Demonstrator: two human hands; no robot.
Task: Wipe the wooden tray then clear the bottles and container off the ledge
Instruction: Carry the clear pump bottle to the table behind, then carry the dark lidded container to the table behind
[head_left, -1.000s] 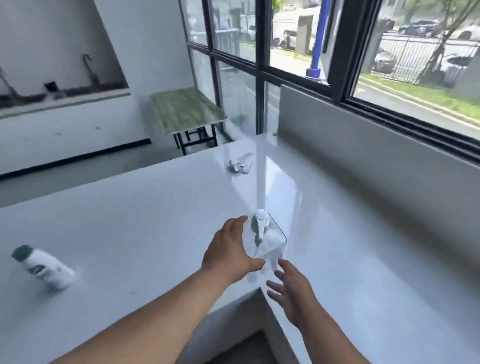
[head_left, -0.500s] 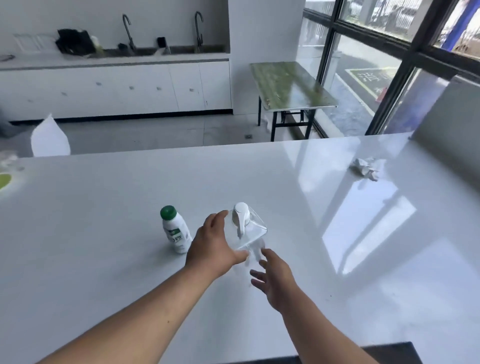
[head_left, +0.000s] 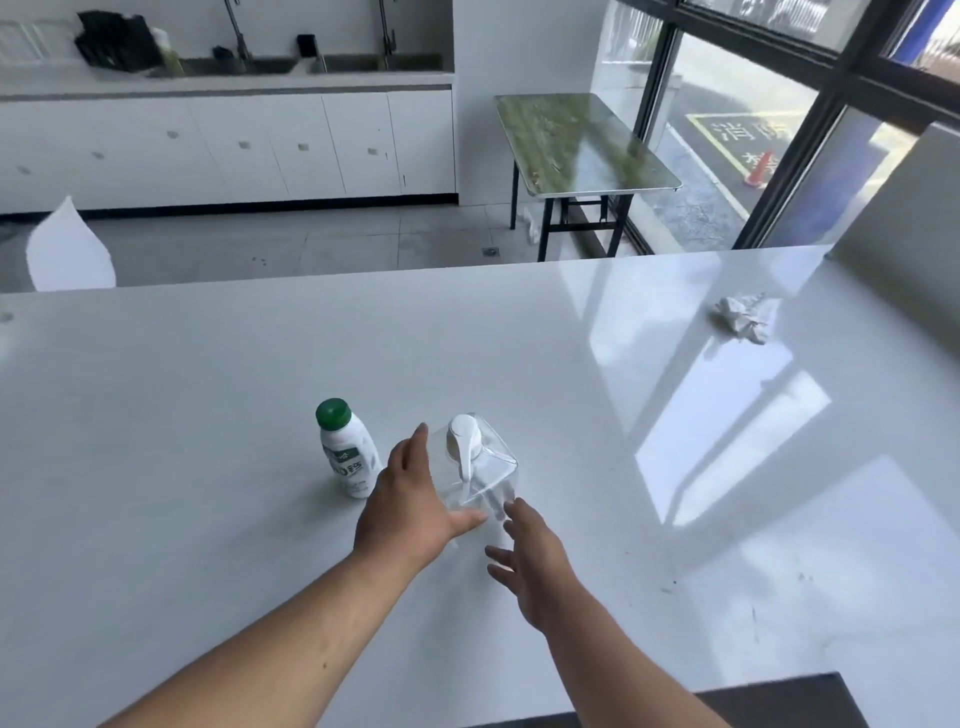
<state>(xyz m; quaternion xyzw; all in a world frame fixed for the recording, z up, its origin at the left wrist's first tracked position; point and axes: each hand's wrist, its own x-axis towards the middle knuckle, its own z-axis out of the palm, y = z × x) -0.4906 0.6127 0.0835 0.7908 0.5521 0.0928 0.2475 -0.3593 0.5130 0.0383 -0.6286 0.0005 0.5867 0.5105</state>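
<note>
A clear square container (head_left: 485, 475) with a white pump top stands on the white counter (head_left: 208, 405). My left hand (head_left: 413, 506) wraps around its left side, thumb across the front. My right hand (head_left: 535, 561) hovers just to its lower right, fingers spread and empty. A small white bottle (head_left: 347, 457) with a green cap stands upright right next to the container's left side, behind my left hand. No wooden tray is in view.
A crumpled white tissue (head_left: 745, 317) lies at the counter's far right. A grey ledge wall (head_left: 904, 218) rises at the right edge. Beyond the counter are a white chair back (head_left: 70, 249), a green-topped folding table (head_left: 582, 137) and sink cabinets (head_left: 234, 145).
The view swung left from the window side toward the room. My left hand kept hold of the clear container, which now sits beside the green-capped bottle. My right hand stayed close, open.
</note>
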